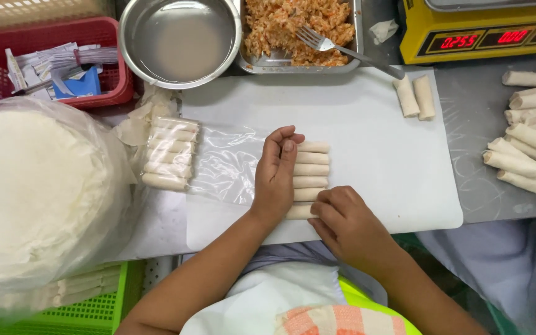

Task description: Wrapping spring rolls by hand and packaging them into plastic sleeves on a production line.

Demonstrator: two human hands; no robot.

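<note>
Left hand [275, 177]: forearm rising from the lower left, palm edge down, fingers curled lightly inward, thumb tucked beside them. Right hand [342, 223]: forearm entering from the lower right, palm down, fingers bent, fingertips just beside the left wrist.

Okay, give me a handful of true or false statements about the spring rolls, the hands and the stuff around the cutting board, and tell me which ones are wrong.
1. Both hands touch the row of rolls on the white board. True: left hand, right hand.
2. The clear bag is empty. False: it holds several rolls.
3. A fork lies in the filling tray. True.
4. The round metal bowl is heaped with filling. False: it holds no filling.
5. The basket at top left is blue. False: red.
</note>
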